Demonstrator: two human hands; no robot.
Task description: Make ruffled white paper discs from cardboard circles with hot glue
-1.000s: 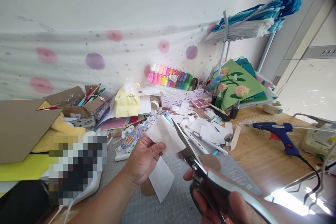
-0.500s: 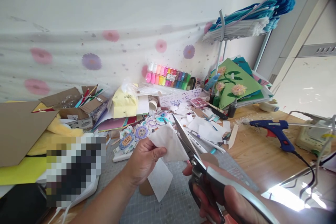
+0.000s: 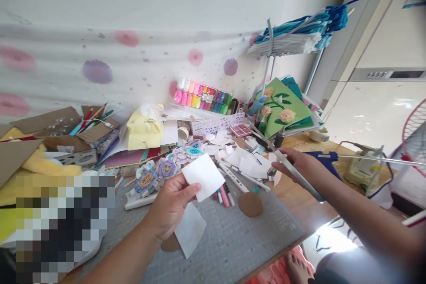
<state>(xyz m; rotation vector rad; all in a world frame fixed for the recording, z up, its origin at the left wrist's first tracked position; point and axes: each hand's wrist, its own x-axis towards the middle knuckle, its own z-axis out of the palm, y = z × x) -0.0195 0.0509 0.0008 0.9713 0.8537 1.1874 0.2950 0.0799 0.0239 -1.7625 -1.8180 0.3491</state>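
Note:
A small white piece of paper (image 3: 203,177) is pinched between the thumb and fingers of my left hand (image 3: 176,202), raised above the grey cutting mat (image 3: 229,248). My right hand (image 3: 301,168) grips the scissors (image 3: 296,176) out to the right, apart from the paper. Their blades point up and left, toward the clutter at the back. Below my left hand, another white paper piece (image 3: 191,230) lies partly over a brown cardboard disc (image 3: 170,244). A second brown disc (image 3: 250,204) rests on the mat further right.
Paper scraps, markers (image 3: 224,196) and decorated cutouts (image 3: 167,168) crowd the mat's far side. A blue glue gun (image 3: 324,162) lies behind my right forearm. Cardboard boxes (image 3: 63,120) stand at the left, a pack of coloured clay (image 3: 203,95) at the back, green card (image 3: 276,106) at the right.
The scissors have left the paper and moved right and away with my right hand. The paper in my left hand now looks smaller and squarer. The view has shifted right.

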